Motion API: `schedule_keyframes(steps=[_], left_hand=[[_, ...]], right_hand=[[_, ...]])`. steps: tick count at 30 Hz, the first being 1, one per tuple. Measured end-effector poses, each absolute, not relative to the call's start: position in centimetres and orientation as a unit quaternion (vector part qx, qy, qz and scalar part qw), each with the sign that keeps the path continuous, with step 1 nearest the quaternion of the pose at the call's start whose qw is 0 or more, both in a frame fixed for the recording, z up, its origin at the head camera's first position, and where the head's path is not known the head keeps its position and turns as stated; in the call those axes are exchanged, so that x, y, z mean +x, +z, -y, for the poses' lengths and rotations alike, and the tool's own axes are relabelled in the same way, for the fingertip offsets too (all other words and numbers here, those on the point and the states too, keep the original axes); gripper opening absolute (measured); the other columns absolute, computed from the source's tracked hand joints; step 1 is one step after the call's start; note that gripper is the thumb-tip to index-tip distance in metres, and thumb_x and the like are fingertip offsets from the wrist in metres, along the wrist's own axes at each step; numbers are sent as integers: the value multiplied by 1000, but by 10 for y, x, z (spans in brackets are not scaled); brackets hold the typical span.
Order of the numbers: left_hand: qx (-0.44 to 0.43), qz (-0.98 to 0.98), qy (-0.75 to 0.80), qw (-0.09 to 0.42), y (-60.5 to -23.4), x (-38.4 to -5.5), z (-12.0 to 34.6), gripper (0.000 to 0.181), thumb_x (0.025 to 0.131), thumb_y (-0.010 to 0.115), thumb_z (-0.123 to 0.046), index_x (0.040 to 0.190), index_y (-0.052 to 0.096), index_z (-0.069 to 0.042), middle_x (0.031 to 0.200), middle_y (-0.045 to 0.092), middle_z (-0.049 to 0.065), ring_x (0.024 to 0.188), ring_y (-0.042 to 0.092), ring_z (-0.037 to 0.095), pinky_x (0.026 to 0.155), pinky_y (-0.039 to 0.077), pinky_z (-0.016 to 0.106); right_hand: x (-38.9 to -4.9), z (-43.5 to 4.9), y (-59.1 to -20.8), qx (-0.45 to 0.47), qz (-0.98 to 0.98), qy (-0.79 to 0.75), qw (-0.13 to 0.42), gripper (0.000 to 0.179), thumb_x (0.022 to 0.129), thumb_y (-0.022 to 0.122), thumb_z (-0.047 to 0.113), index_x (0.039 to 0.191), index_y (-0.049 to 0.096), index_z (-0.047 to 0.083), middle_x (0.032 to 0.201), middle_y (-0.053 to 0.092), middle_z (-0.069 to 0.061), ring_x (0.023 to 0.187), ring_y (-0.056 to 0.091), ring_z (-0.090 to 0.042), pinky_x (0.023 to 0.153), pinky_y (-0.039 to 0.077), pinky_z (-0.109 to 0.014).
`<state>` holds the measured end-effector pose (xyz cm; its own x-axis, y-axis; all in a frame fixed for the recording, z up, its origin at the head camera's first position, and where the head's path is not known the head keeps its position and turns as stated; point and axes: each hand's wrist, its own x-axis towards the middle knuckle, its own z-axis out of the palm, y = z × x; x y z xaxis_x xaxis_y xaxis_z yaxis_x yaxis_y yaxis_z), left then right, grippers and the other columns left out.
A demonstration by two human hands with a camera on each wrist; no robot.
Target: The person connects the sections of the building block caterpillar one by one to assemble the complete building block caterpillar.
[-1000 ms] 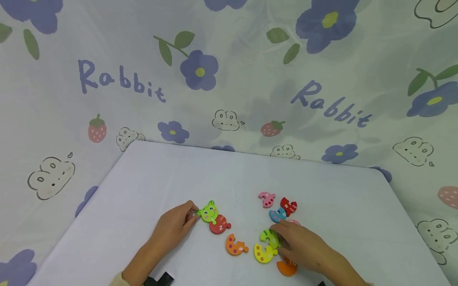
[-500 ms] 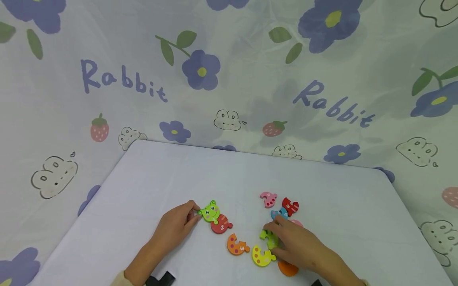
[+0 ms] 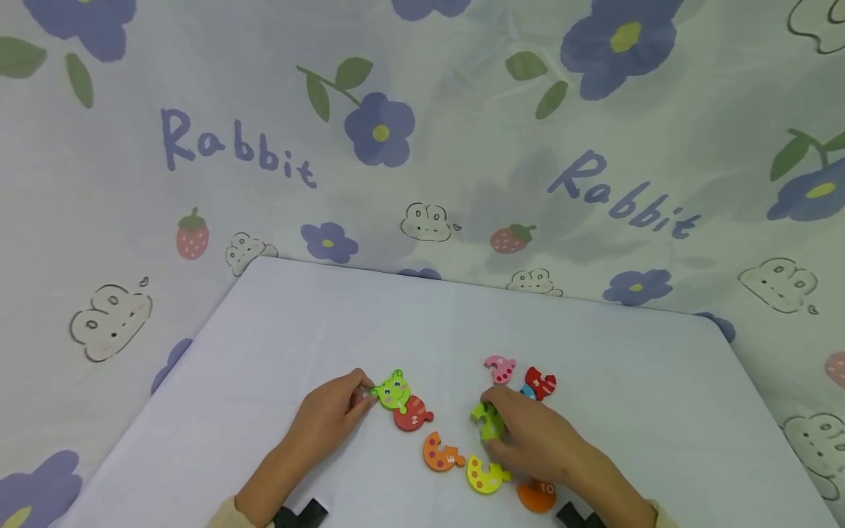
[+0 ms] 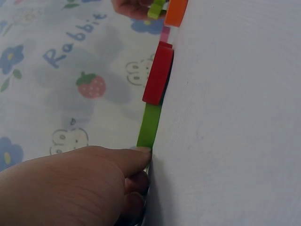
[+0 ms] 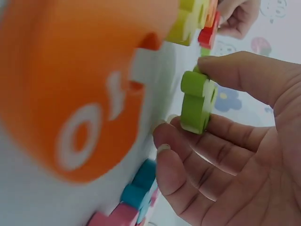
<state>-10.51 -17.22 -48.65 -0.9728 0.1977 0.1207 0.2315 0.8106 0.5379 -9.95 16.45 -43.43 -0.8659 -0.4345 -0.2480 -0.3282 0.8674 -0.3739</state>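
Note:
A green caterpillar-head puzzle piece (image 3: 394, 393) with a smiling face lies joined to a red piece (image 3: 412, 414) numbered 2. My left hand (image 3: 333, 411) pinches the head's left edge; in the left wrist view its thumb sits at the green rim. My right hand (image 3: 528, 433) holds a green curved puzzle piece (image 5: 194, 104) between thumb and fingers. Below these, an orange piece (image 3: 439, 455) numbered 3 lies beside a yellow spotted piece (image 3: 483, 477). The orange tail piece (image 3: 538, 497), marked 10, is under the right wrist.
Beyond the right hand lie a pink piece (image 3: 500, 369) and a red piece (image 3: 541, 383). A blue piece (image 5: 138, 186) is partly hidden by that hand. The white table (image 3: 343, 315) meets a patterned cloth (image 3: 455, 132) at its far edge.
My right hand has gripped the green curved piece and drawn it leftward, away from the orange 10 piece, now more visible. The left hand keeps its place at the caterpillar head.

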Motion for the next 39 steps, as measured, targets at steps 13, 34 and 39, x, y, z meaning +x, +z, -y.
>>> schedule_keyframes(steps=[13,34,39], left_hand=[[-124,948,-292,40,-487,-105,171,14,95,79,-19,105,69,-18,68,46,-17,61,43,2,58,41,24],[-122,949,-287,47,-483,-104,170,17,93,82,-21,104,69,-16,67,45,-18,60,42,2,56,40,24],[-121,950,-283,46,-484,-104,172,18,93,82,-22,104,69,-16,66,45,-17,60,42,2,56,40,24]], right_hand=[[-110,-137,-424,-222,-952,-184,102,62,85,87,37,137,60,17,126,64,3,109,63,-14,92,58,-40],[-116,-105,-433,-177,-943,-222,174,61,85,86,43,133,58,17,116,61,2,96,57,-16,85,59,-41],[-116,-98,-436,-196,-943,-210,167,57,86,86,40,130,59,15,115,62,1,98,57,-16,88,58,-40]])
